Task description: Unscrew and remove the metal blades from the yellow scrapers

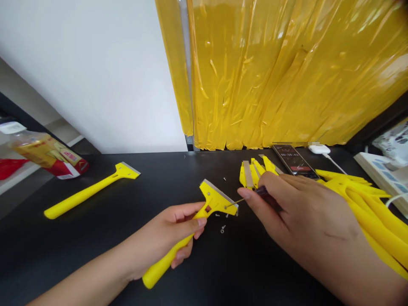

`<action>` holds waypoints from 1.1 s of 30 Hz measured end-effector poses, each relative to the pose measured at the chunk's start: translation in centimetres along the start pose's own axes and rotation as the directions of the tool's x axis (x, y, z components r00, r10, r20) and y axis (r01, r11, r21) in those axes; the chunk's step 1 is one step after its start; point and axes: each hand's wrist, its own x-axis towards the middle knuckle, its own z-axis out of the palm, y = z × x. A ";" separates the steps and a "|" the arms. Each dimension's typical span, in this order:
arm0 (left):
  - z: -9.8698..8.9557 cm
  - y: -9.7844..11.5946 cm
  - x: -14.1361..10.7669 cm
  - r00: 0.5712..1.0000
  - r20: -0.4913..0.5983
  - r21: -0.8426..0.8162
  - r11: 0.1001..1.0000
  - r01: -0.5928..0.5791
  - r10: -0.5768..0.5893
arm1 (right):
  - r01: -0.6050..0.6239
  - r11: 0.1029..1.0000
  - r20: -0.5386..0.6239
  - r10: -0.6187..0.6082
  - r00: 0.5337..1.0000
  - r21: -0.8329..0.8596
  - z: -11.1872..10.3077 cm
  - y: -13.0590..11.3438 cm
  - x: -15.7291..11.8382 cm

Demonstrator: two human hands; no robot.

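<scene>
My left hand [172, 233] is wrapped round the handle of a yellow scraper [216, 199], its bladed head pointing up and to the right. A thin screwdriver [237, 203] is pinched in my right hand [287, 208], and its tip meets the screw at the right side of the scraper head. Several small screws [223, 229] lie on the black table just beyond and below the head. Yellow head pieces with blades [247, 174] lie in a small pile behind my right fingers. A second scraper [86, 195] rests at the left.
A drink bottle [47, 153] is at the far left. Behind my right hand are a phone [295, 161] and a white case with a cable [319, 149]. Yellow handles [379, 208] and a power strip [382, 174] sit at the right. Yellow film [270, 76] hangs behind the table.
</scene>
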 end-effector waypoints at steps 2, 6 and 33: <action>0.2 -0.2 0.0 1.000 -0.003 0.008 1.000 -0.006 0.006 | 0.021 1.000 -0.002 -0.021 1.000 0.006 0.0 -0.2 0.2; 0.0 -0.4 0.2 1.000 0.002 -0.047 0.999 0.018 -0.018 | 0.171 0.965 0.126 -0.199 0.972 0.200 -0.6 -0.5 0.7; -0.1 -0.4 -0.1 0.988 0.127 -0.274 0.954 0.121 -0.088 | -0.010 0.951 0.132 -0.033 0.991 0.310 -1.4 -0.2 0.2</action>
